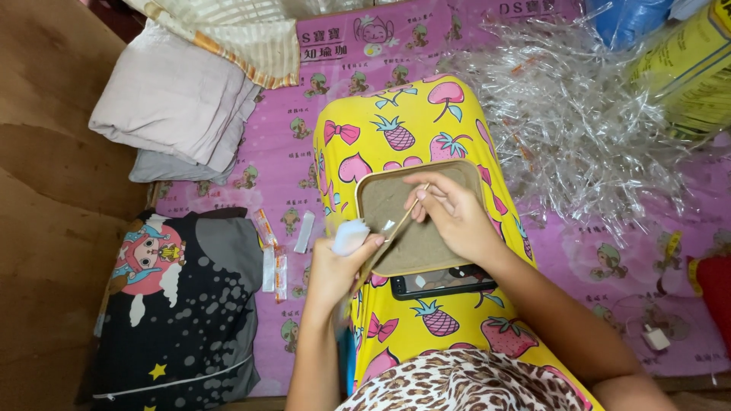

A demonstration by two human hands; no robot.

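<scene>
Pinching a thin stick [397, 222] between her right hand [449, 213] fingers, she's apparently mid-wrapping cotton [349, 236], which sits clamped under her closed left hand [335, 270] fingertips; next needs careful twisting.

One head-worn camera looks steeply down, close over the lap [426, 122]

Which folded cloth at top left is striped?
The topmost folded cloth, at the frame's upper edge: cream with orange-yellow stripes. The pale pink cloth and the grey cloth beneath it are plain.
</scene>
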